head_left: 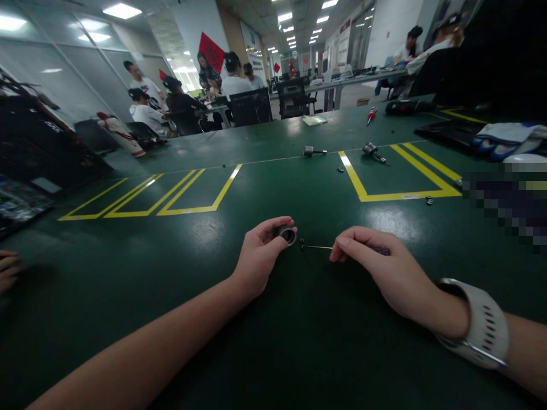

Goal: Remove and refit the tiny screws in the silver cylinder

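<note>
Two bare hands low on green table (299,341). Left hand (256,256) pinches small metal ring (288,234) between thumb and fingers. Right hand (380,267) closed on thin screwdriver (318,247), tip beside tiny screws (302,244), just right of ring. White watch (478,324) on right wrist.

head-worn view, forward-down, close over green table (299,341)

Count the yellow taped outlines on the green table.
3, perhaps more out of view. One open-topped outline lies far right of centre; two narrower ones lie side by side on the left. The left hand and right hand rest nearer than all of them.
</note>
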`<action>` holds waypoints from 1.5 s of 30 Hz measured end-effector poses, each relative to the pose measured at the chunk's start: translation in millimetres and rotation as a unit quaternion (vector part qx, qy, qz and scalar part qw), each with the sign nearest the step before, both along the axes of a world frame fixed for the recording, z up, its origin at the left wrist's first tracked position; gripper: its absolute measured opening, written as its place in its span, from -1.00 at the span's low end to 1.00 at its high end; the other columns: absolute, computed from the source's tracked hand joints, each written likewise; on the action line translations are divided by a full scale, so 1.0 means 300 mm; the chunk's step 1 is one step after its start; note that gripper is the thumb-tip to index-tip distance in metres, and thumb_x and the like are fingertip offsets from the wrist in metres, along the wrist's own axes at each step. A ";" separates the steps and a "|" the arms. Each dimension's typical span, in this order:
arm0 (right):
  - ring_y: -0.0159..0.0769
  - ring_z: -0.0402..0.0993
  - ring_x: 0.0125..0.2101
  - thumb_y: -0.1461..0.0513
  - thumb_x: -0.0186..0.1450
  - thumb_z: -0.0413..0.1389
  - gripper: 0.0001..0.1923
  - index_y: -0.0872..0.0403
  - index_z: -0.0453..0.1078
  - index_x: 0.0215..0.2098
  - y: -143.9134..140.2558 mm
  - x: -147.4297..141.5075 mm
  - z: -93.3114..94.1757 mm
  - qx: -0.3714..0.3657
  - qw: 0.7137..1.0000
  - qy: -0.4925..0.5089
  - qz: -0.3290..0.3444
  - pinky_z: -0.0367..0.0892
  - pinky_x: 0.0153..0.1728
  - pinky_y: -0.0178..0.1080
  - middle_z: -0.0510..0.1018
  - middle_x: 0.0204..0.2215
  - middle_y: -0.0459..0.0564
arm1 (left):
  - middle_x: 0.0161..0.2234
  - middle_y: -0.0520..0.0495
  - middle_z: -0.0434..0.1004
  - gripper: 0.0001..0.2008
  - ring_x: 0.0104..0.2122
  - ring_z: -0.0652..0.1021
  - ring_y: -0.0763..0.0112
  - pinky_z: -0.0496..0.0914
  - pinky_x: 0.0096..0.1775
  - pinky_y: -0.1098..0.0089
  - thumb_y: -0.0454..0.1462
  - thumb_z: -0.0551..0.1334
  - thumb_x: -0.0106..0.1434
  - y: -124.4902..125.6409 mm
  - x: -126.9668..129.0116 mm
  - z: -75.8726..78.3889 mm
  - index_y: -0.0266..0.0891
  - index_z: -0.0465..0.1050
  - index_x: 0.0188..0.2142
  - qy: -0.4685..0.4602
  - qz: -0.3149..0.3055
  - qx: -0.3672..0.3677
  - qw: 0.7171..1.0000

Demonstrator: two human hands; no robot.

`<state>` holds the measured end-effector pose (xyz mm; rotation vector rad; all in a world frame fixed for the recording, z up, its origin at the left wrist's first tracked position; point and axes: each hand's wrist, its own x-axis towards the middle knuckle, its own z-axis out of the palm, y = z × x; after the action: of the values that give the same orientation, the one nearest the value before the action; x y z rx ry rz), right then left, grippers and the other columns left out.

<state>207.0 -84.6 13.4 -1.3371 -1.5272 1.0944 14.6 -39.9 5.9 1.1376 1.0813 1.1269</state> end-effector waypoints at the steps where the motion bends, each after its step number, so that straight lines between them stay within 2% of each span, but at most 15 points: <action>1: -0.29 0.42 -0.35 0.10 0.30 -0.01 -0.73 0.05 0.42 -0.43 0.000 -0.001 0.001 -0.003 1.000 -0.005 0.005 0.28 -0.33 -0.23 0.51 -0.44 -0.09 | -0.16 -0.10 0.53 -0.66 -0.11 0.52 0.23 0.31 0.04 0.18 -0.43 0.25 -0.04 0.000 0.001 -0.001 -0.29 0.48 -0.20 0.002 0.000 0.001 1.000; 5: -0.32 0.40 -0.42 0.14 0.30 -0.03 -0.73 0.07 0.41 -0.45 -0.002 -0.002 0.028 0.008 0.998 -0.058 0.012 0.26 -0.41 -0.26 0.50 -0.48 -0.09 | -0.15 -0.10 0.51 -0.66 -0.10 0.51 0.22 0.30 0.05 0.17 -0.44 0.24 -0.04 0.004 0.001 -0.002 -0.28 0.46 -0.19 0.010 -0.006 0.007 1.000; 8: -0.36 0.31 -0.56 0.22 0.27 -0.05 -0.70 0.08 0.34 -0.58 -0.012 -0.002 0.066 0.089 0.986 -0.141 0.025 0.16 -0.53 -0.28 0.41 -0.62 -0.11 | -0.16 -0.09 0.51 -0.67 -0.12 0.52 0.22 0.32 0.02 0.15 -0.45 0.24 -0.03 0.006 -0.002 0.000 -0.26 0.41 -0.21 0.003 -0.009 0.018 1.000; 11: -0.38 0.23 -0.61 0.27 0.25 -0.07 -0.68 0.08 0.24 -0.65 -0.029 -0.006 0.089 0.186 0.957 -0.218 0.056 0.08 -0.55 -0.26 0.32 -0.69 -0.11 | -0.17 -0.07 0.50 -0.72 -0.13 0.52 0.23 0.35 -0.01 0.16 -0.46 0.25 -0.02 0.008 -0.006 0.002 -0.25 0.37 -0.27 -0.004 -0.015 0.028 1.000; 15: -0.36 0.22 -0.57 0.31 0.27 -0.08 -0.73 0.09 0.23 -0.59 -0.041 -0.022 0.065 0.239 0.939 -0.231 0.085 0.10 -0.50 -0.24 0.33 -0.64 -0.09 | -0.17 -0.09 0.49 -0.74 -0.14 0.52 0.24 0.36 -0.03 0.18 -0.42 0.27 -0.01 0.007 -0.007 0.002 -0.26 0.38 -0.27 0.008 -0.016 0.031 0.999; 19: -0.32 0.29 -0.48 0.32 0.31 -0.07 -0.78 0.10 0.31 -0.47 -0.042 -0.029 0.034 0.241 0.945 -0.196 0.098 0.18 -0.42 -0.21 0.41 -0.54 -0.06 | -0.17 -0.10 0.50 -0.74 -0.14 0.52 0.26 0.37 -0.04 0.20 -0.40 0.28 -0.02 0.007 -0.006 0.002 -0.26 0.40 -0.27 0.012 0.000 0.028 1.000; 24: -0.30 0.34 -0.43 0.35 0.31 -0.08 -0.81 0.11 0.34 -0.38 -0.052 -0.023 0.040 0.300 0.939 -0.138 0.098 0.25 -0.36 -0.20 0.46 -0.48 -0.01 | -0.20 -0.07 0.51 -0.74 -0.16 0.53 0.28 0.36 -0.03 0.20 -0.40 0.29 -0.01 0.006 -0.003 0.004 -0.25 0.41 -0.27 0.017 0.000 0.035 0.999; 32: -0.30 0.40 -0.35 0.34 0.31 -0.04 -0.85 0.10 0.36 -0.29 -0.041 -0.032 0.031 0.286 0.938 -0.153 0.121 0.34 -0.29 -0.21 0.51 -0.38 0.00 | -0.34 -0.04 0.57 -0.75 -0.24 0.56 0.30 0.39 -0.12 0.28 -0.37 0.27 0.01 -0.006 0.005 0.009 -0.26 0.48 -0.25 0.046 -0.025 0.032 0.998; 45: -0.30 0.40 -0.35 0.34 0.31 -0.05 -0.83 0.10 0.38 -0.28 -0.041 -0.036 0.030 0.294 0.932 -0.173 0.123 0.35 -0.27 -0.18 0.52 -0.38 0.00 | -0.28 -0.07 0.58 -0.85 -0.26 0.58 0.30 0.43 -0.16 0.29 -0.33 0.28 0.05 -0.011 0.004 0.008 -0.26 0.51 -0.33 0.076 -0.034 0.058 0.995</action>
<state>196.1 -96.9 22.4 -0.9607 -2.1153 0.4718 15.8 -43.2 8.2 1.3600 1.0967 1.0750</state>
